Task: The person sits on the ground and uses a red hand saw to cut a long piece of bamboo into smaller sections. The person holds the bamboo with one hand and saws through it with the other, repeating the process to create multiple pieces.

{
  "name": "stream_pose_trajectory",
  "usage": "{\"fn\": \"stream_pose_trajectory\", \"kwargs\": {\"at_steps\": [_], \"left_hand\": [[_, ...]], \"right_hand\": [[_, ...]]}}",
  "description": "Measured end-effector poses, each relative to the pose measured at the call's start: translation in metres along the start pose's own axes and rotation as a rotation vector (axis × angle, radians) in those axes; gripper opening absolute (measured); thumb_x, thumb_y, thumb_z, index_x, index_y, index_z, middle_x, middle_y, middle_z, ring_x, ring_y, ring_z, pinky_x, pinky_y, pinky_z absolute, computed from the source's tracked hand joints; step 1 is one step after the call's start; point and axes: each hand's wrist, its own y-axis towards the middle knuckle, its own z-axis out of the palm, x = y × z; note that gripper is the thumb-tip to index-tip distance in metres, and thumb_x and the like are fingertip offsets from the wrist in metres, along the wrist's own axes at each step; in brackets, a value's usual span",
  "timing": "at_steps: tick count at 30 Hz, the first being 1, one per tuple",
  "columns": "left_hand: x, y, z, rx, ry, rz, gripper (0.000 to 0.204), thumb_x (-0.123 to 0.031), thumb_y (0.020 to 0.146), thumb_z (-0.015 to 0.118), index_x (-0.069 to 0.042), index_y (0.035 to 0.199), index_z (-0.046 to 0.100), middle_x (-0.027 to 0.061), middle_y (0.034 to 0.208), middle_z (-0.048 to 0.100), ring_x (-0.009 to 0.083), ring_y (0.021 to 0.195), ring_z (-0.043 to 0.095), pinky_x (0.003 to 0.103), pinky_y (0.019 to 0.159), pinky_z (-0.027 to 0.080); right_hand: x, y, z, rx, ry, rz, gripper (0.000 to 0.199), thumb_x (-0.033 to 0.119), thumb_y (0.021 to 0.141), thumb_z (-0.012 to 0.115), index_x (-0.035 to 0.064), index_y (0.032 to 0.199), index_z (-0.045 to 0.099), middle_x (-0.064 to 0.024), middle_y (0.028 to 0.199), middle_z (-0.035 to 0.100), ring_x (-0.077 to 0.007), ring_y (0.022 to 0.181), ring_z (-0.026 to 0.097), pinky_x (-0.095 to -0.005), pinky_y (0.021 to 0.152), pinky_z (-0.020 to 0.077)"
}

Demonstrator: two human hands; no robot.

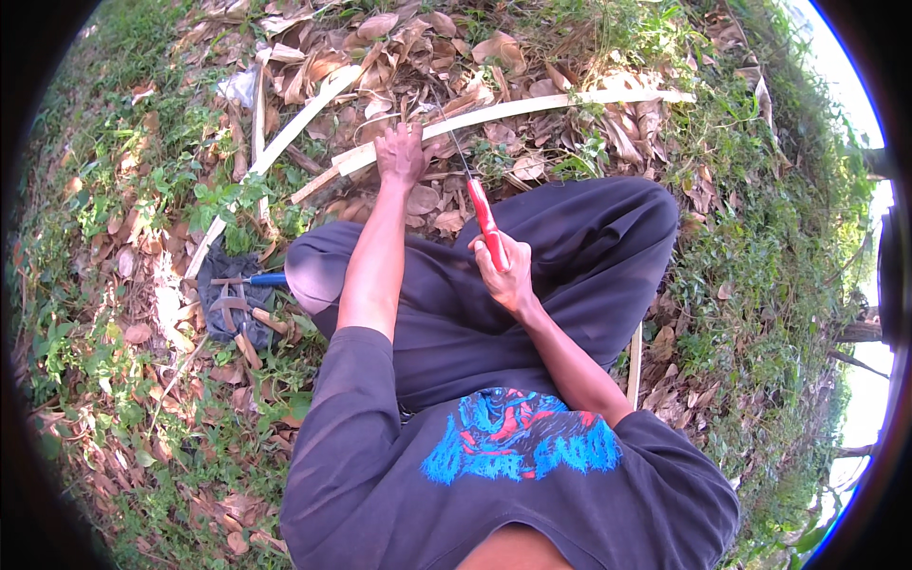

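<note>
My right hand [510,278] is wrapped round the red handle of a hand saw [482,211]. The saw's thin blade, seen nearly edge-on, points away from me and meets a long pale wooden strip [551,104]. Just left of the blade, my left hand [403,155] grips the same strip from above, its fingers bent over the far side. That strip lies across the ground beyond my crossed legs and looks bowed. Under its left end, a shorter piece of wood [313,186] shows. How deep the blade sits in the wood cannot be made out.
Another long strip [302,122] slants on the left. At my left knee, a dark cloth or bag [217,269] bears a blue-handled tool [268,279] and a hammer-like tool with a wooden handle [249,351]. Dry leaves [380,100] and grass surround me. One more strip [635,366] lies by my right side.
</note>
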Motion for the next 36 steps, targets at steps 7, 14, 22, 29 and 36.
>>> {"fn": "stream_pose_trajectory", "kwargs": {"at_steps": [7, 14, 22, 29, 36], "left_hand": [[0.020, 0.008, 0.005, 0.214, -0.215, 0.156, 0.060, -0.064, 0.086, 0.060, -0.013, 0.118, 0.063, 0.0126, 0.106, 0.065, 0.0311, 0.099, 0.063, 0.052, 0.083, 0.047], [0.006, -0.003, 0.019, 0.193, -0.126, 0.118, 0.063, -0.063, 0.084, 0.063, -0.012, 0.120, 0.063, 0.0147, 0.110, 0.065, 0.0329, 0.107, 0.061, 0.055, 0.092, 0.045], [0.009, -0.005, 0.022, 0.150, -0.133, 0.112, 0.064, -0.064, 0.084, 0.063, -0.012, 0.120, 0.063, 0.0147, 0.111, 0.064, 0.0323, 0.108, 0.061, 0.056, 0.093, 0.044], [0.007, -0.004, 0.019, 0.199, -0.148, 0.086, 0.063, -0.064, 0.084, 0.063, -0.013, 0.121, 0.063, 0.0147, 0.113, 0.064, 0.0329, 0.110, 0.060, 0.056, 0.093, 0.044], [0.005, -0.005, 0.017, 0.224, -0.179, 0.084, 0.061, -0.063, 0.086, 0.060, -0.013, 0.122, 0.062, 0.0129, 0.115, 0.064, 0.0324, 0.112, 0.059, 0.054, 0.095, 0.043]], "right_hand": [[0.008, -0.009, -0.007, -0.004, 0.066, 0.000, 0.014, 0.010, 0.091, 0.059, -0.0022, 0.086, 0.064, -0.0051, 0.058, 0.059, -0.0106, 0.052, 0.058, -0.0282, 0.054, 0.0473], [0.006, -0.006, -0.008, -0.014, 0.037, 0.011, 0.014, 0.011, 0.091, 0.060, -0.0022, 0.086, 0.065, -0.0067, 0.057, 0.058, -0.0113, 0.051, 0.058, -0.0293, 0.054, 0.0469], [-0.009, -0.004, -0.001, 0.005, 0.017, 0.056, 0.015, 0.011, 0.091, 0.060, -0.0025, 0.086, 0.065, -0.0095, 0.058, 0.059, -0.0160, 0.050, 0.059, -0.0316, 0.054, 0.0472], [-0.007, -0.010, 0.003, 0.000, 0.060, 0.064, 0.015, 0.011, 0.092, 0.059, -0.0021, 0.086, 0.065, -0.0086, 0.059, 0.059, -0.0145, 0.051, 0.059, -0.0309, 0.054, 0.0472], [0.000, -0.015, -0.001, 0.006, 0.033, 0.052, 0.017, 0.012, 0.093, 0.059, -0.0023, 0.085, 0.064, -0.0077, 0.060, 0.060, -0.0135, 0.053, 0.059, -0.0302, 0.055, 0.0478]]}}
